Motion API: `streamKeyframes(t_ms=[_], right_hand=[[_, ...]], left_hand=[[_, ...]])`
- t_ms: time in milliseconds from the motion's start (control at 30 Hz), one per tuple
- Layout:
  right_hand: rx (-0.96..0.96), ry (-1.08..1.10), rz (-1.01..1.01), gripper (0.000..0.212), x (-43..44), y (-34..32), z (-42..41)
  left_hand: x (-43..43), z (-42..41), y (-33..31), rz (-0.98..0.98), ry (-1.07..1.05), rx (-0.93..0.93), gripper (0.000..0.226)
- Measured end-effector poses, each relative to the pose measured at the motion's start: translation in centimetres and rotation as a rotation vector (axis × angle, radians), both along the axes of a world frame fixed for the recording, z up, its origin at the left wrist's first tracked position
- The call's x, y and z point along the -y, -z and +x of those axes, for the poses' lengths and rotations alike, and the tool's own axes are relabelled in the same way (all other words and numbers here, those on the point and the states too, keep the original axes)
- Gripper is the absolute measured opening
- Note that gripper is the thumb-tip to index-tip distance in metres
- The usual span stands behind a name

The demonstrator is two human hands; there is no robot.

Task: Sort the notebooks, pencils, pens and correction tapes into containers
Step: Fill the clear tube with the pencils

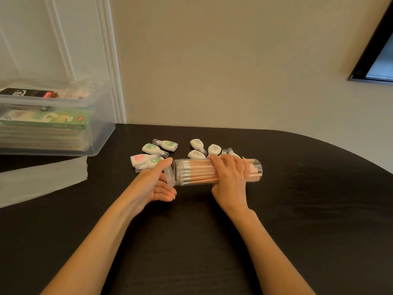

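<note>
On table (297, 209) | right hand (230, 179), palm down, grips pencil jar (192, 173) | left hand (153, 185) holds lid (170, 177)

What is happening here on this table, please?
A person holds a clear jar full of pencils on its side on the dark table. The right hand grips the jar; the left hand holds the lid at its mouth. Correction tapes lie loose behind it, and notebooks sit in a clear bin at the left.
</note>
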State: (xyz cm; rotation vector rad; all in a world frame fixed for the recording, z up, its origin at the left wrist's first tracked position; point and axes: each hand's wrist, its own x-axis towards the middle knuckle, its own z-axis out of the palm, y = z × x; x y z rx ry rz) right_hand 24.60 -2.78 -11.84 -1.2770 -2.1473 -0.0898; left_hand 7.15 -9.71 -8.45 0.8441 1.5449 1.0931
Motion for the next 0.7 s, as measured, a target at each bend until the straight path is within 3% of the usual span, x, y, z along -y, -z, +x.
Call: streamKeyframes(t_ms=[267,700], right_hand=[[0.020,-0.006,-0.022,0.062,0.23,-0.11,0.13],[0.071,-0.028,-0.040,0.063,0.20,-0.15,0.05]], left_hand=[[-0.07,-0.17,-0.06,-0.055,0.038,-0.010,0.041],[-0.15,-0.09,0.19,-0.065,0.084,0.020,0.057]])
